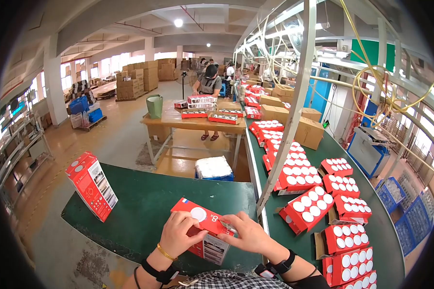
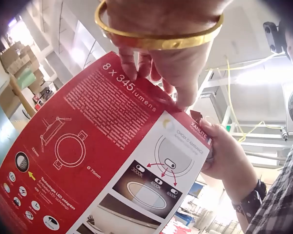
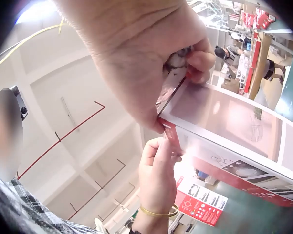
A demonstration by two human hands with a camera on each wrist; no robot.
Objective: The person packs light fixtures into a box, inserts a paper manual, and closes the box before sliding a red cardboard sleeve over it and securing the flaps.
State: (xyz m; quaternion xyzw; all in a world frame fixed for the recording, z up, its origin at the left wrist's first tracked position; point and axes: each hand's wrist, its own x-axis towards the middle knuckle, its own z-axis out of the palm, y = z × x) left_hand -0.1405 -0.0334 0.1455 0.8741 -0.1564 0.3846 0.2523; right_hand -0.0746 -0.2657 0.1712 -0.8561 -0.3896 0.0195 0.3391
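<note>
A red and white printed box [image 1: 210, 222] stands on the green table before the person, its top edge between both hands. The left hand [image 1: 178, 233], with a gold bracelet at its wrist, pinches the near left part of the top; in the left wrist view its fingers [image 2: 156, 73] bend over the box's edge. The right hand [image 1: 248, 233] holds the right end of the top, thumb and fingers on either side of the edge. Under the right palm, the right wrist view shows a small silvery item [image 3: 178, 61] at the opening; its exact shape is partly hidden.
Another red box [image 1: 92, 187] stands upright on the green table [image 1: 140, 192] at the left. On the right, a green conveyor [image 1: 294, 241] bears many red boxes with white discs. A metal post [image 1: 289, 130] rises between them. Ahead, a person [image 1: 210, 82] stands behind a wooden table [image 1: 173, 119].
</note>
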